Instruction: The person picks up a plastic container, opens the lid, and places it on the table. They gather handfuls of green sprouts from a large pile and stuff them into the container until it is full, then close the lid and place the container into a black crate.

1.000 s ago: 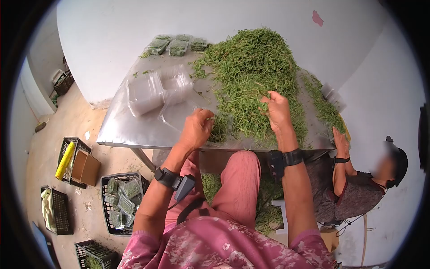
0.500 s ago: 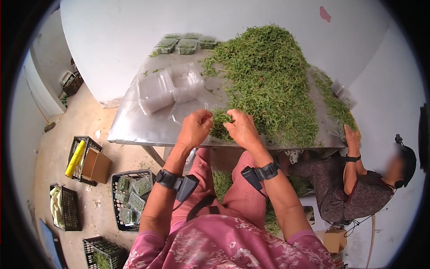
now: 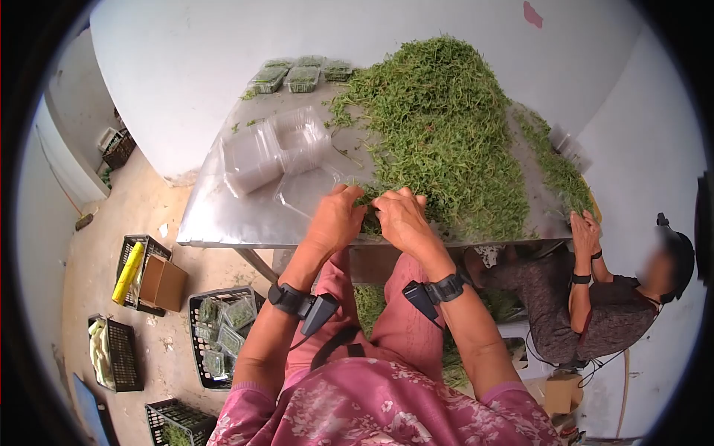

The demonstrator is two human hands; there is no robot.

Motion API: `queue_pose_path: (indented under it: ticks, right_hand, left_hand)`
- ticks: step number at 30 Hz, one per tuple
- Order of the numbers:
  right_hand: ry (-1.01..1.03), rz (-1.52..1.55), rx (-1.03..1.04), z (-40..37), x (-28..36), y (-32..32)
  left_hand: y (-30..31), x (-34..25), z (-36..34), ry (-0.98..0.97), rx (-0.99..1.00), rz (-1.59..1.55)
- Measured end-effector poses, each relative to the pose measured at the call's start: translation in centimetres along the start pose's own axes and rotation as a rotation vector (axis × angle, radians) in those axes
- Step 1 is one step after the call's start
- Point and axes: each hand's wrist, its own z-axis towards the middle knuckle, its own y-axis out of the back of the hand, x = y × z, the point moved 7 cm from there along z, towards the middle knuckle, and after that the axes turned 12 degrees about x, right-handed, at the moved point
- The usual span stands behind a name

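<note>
Left hand (image 3: 336, 221) and right hand (image 3: 399, 219) are seen knuckle to knuckle at the near edge of the table (image 3: 216, 219), fingers curled tight on one tuft of herbs (image 3: 370, 199). One big herb pile (image 3: 439, 119) is heaped beyond, and three filled tubs (image 3: 301, 74) are lined up far left.

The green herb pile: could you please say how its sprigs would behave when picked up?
Probably light and floppy: the herb pile is thin, tangled stems. They likely cling, coming away in clumps like the tuft pinched between left hand and right hand.
</note>
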Motion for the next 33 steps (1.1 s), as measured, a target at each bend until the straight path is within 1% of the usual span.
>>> queue_pose_path:
  ticks: [2,3,6,8,12,15,18,21,22,24,26,30,33]
  right_hand:
    - [-0.010,-0.060,0.058,0.0,0.2,-0.1]
    - [-0.003,-0.020,0.002,0.0,-0.1,0.0]
    - [0.010,0.100,-0.183,-0.4,-1.3,0.4]
    - [0.006,0.183,-0.326,-0.9,-2.1,1.3]
    - [-0.055,0.279,-0.400,-1.7,-3.3,2.0]
    - [-0.095,0.302,-0.433,-2.3,-3.6,0.9]
    - [-0.054,0.230,-0.502,-3.2,-2.9,-0.3]
    - [-0.042,0.314,-0.592,-3.8,-3.6,-1.8]
    - [-0.047,0.430,-0.603,-3.8,-4.2,-2.2]
    - [-0.047,0.425,-0.656,-4.3,-4.3,-1.8]
    - [-0.050,0.446,-0.696,-4.6,-4.4,-1.5]
    - [-0.124,0.602,-0.660,-4.9,-5.5,-2.3]
    - [-0.165,0.654,-0.618,-4.8,-5.9,-2.8]
  left_hand:
    - [-0.4,-1.0,0.2,-0.066,0.022,0.060]
    - [-0.6,-1.4,0.3,-0.099,0.033,0.089]
    - [-1.8,-1.2,0.9,-0.097,0.116,0.162]
    - [-2.4,-1.0,1.1,-0.069,0.150,0.188]
    - [-3.5,-1.3,1.8,0.021,0.277,0.362]
    - [-4.2,-1.9,2.2,0.053,0.313,0.484]
    - [-4.4,-2.4,2.5,0.101,0.341,0.526]
    - [-4.3,-2.3,2.5,0.079,0.337,0.528]
    - [-4.2,-2.2,2.4,0.049,0.315,0.504]
    - [-3.9,-2.0,2.0,-0.011,0.277,0.453]
    - [-3.1,-2.3,1.4,-0.053,0.194,0.426]
    - [-1.3,-3.3,0.9,-0.101,0.045,0.465]
    - [-1.0,-3.8,0.9,-0.109,0.016,0.480]
